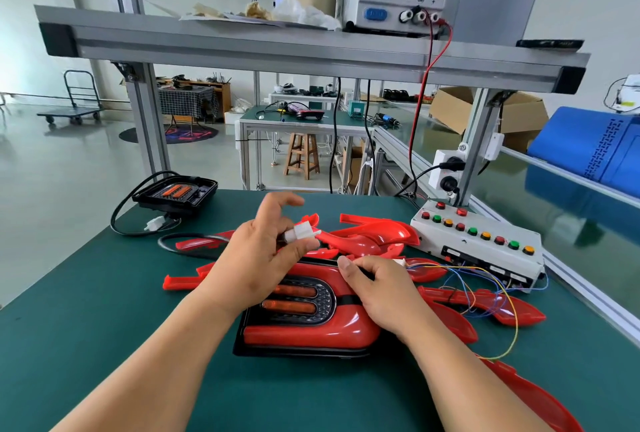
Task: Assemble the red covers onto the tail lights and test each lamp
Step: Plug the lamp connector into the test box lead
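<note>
- Head view: green table (pixel 104 293) carries the tail light (pixel 311 331), red cover on, long axis left-right, under both hands.
- Test box (pixel 478 241) stands to its right, with loose covers (pixel 374 234) piled between.
- Left hand (pixel 256 258) pinches the lamp plug (pixel 302 233); other fingers spread.
- Right hand (pixel 381 296) is curled round the box plug (pixel 400 262); wires trail right.
- Plugs are apart, with the box plug right of and below the lamp plug. Judged: mating comes next.

Two tail lights (pixel 311 331) — two hands (pixel 256 258), two connectors (pixel 303 233).
</note>
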Motion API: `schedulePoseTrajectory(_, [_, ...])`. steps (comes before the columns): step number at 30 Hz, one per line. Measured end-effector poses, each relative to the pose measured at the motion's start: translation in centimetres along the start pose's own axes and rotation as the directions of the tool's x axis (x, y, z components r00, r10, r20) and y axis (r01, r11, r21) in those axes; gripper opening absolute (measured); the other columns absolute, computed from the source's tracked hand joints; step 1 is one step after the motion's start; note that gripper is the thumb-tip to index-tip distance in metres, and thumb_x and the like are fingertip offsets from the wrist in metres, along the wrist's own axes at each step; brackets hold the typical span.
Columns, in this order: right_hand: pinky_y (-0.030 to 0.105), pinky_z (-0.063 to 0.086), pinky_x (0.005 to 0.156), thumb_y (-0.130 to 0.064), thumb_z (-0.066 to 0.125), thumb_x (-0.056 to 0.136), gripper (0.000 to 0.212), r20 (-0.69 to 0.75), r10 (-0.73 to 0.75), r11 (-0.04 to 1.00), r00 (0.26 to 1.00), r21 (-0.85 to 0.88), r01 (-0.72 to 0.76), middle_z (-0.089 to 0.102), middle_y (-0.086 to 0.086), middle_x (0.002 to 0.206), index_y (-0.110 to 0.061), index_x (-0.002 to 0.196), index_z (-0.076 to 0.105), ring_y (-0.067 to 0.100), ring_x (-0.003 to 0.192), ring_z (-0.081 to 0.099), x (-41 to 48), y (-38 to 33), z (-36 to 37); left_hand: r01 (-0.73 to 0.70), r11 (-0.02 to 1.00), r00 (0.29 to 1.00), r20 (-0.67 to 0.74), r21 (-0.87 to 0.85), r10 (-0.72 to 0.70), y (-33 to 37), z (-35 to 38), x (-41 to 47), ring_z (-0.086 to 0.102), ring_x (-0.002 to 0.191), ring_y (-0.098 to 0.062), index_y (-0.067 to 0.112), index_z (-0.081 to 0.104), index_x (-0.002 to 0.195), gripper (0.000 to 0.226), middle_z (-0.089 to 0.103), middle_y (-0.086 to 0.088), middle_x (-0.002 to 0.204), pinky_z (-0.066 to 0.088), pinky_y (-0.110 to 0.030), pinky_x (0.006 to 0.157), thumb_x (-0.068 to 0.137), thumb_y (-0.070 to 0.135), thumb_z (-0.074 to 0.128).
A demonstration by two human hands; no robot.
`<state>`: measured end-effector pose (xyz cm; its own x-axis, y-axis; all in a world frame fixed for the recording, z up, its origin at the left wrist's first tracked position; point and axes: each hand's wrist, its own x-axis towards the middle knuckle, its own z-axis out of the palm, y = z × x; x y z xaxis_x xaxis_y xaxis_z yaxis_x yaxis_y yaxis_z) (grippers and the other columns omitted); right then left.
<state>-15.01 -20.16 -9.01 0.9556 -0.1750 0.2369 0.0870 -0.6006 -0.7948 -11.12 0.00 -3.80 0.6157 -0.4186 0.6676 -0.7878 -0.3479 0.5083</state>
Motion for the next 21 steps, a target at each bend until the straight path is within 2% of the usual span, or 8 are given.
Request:
schedulePoseTrajectory(2, [0.041, 0.052, 0.084, -0.062, 0.05, 0.09, 0.048, 0.004, 0.004, 1.0, 1.0, -0.007, -0.004, 0.071, -0.002, 0.079, -0.02, 0.078, 0.07, 0.014, 0.082, 0.065, 0.0, 0.0, 0.0, -0.02, 1.0, 0.999, -0.049, 0.007, 0.02, -0.1, 0.0, -0.1, 0.049, 0.057, -0.004, 0.033, 0.046, 0.101, 0.023, 0.058, 0.019, 0.065, 0.035, -0.009, 0.056, 0.085, 0.043, 0.059])
schedulePoseTrajectory(4, [0.042, 0.052, 0.085, -0.064, 0.049, 0.088, 0.053, 0.006, 0.003, 1.0, 1.0, -0.015, -0.003, 0.072, -0.001, 0.082, -0.018, 0.08, 0.071, 0.014, 0.084, 0.066, 0.0, 0.1, 0.0, -0.037, 0.999, 0.994, -0.104, 0.016, 0.038, -0.2, 0.0, -0.1, 0.055, 0.061, -0.005, 0.032, 0.056, 0.094, 0.014, 0.062, 0.014, 0.065, 0.04, -0.012, 0.056, 0.086, 0.04, 0.065])
schedulePoseTrajectory(7, [0.04, 0.052, 0.086, -0.067, 0.048, 0.087, 0.054, 0.009, 0.017, 1.0, 1.0, -0.02, -0.017, 0.072, -0.003, 0.084, -0.02, 0.082, 0.072, 0.011, 0.085, 0.065, 0.0, 0.0, 0.0, -0.064, 0.995, 0.985, -0.153, 0.071, 0.074, -0.4, 0.2, -0.2, 0.063, 0.074, -0.006, 0.019, 0.069, 0.092, 0.019, 0.07, 0.01, 0.078, 0.048, -0.021, 0.064, 0.083, 0.036, 0.067])
schedulePoseTrajectory(11, [0.036, 0.051, 0.087, -0.068, 0.049, 0.086, 0.045, 0.003, 0.032, 0.999, 0.999, -0.029, -0.032, 0.071, -0.013, 0.083, -0.029, 0.079, 0.071, 0.003, 0.086, 0.064, 0.0, 0.0, 0.0, -0.005, 1.0, 0.973, -0.23, 0.027, 0.011, -0.8, 0.2, -0.2, 0.063, 0.07, -0.008, 0.017, 0.065, 0.084, 0.023, 0.069, 0.012, 0.074, 0.049, -0.022, 0.061, 0.081, 0.04, 0.068])
schedulePoseTrajectory(14, [0.034, 0.05, 0.086, -0.066, 0.049, 0.087, 0.044, -0.001, 0.035, 0.999, 0.999, -0.034, -0.035, 0.071, -0.013, 0.084, -0.029, 0.08, 0.071, 0.003, 0.087, 0.064, 0.0, 0.0, 0.0, 0.021, 0.998, 0.975, -0.224, 0.065, -0.006, -0.8, 0.1, -0.1, 0.061, 0.075, -0.007, 0.015, 0.067, 0.096, 0.029, 0.068, 0.012, 0.076, 0.045, -0.011, 0.066, 0.09, 0.042, 0.056])
schedulePoseTrajectory(17, [0.032, 0.05, 0.086, -0.066, 0.048, 0.087, 0.048, 0.002, 0.034, 0.998, 0.999, -0.051, -0.034, 0.071, -0.012, 0.089, -0.025, 0.089, 0.073, 0.004, 0.089, 0.063, 0.1, -0.1, 0.0, 0.038, 0.991, 0.985, -0.171, 0.132, -0.015, -1.0, 0.0, 0.2, 0.057, 0.081, -0.001, 0.009, 0.068, 0.106, 0.025, 0.068, 0.006, 0.09, 0.036, 0.001, 0.075, 0.094, 0.025, 0.053])
schedulePoseTrajectory(19, [0.031, 0.049, 0.083, -0.065, 0.048, 0.088, 0.048, -0.001, 0.031, 0.997, 1.0, -0.07, -0.031, 0.071, -0.011, 0.088, -0.024, 0.091, 0.073, 0.005, 0.088, 0.063, 0.0, -0.2, 0.0, 0.055, 0.983, 0.995, -0.087, 0.172, -0.04, -1.3, -0.1, 0.4, 0.053, 0.088, -0.004, 0.012, 0.066, 0.114, 0.023, 0.063, 0.004, 0.104, 0.031, 0.003, 0.081, 0.095, 0.019, 0.057])
schedulePoseTrajectory(21, [0.031, 0.049, 0.081, -0.064, 0.048, 0.089, 0.047, -0.003, 0.028, 0.996, 1.0, -0.083, -0.028, 0.07, -0.011, 0.086, -0.024, 0.09, 0.073, 0.006, 0.086, 0.063, 0.0, -0.4, 0.0, 0.059, 0.981, 0.998, -0.035, 0.184, -0.053, -1.5, -0.2, 0.4, 0.05, 0.086, -0.003, 0.015, 0.065, 0.117, 0.025, 0.057, 0.006, 0.108, 0.03, 0.002, 0.082, 0.093, 0.017, 0.061])
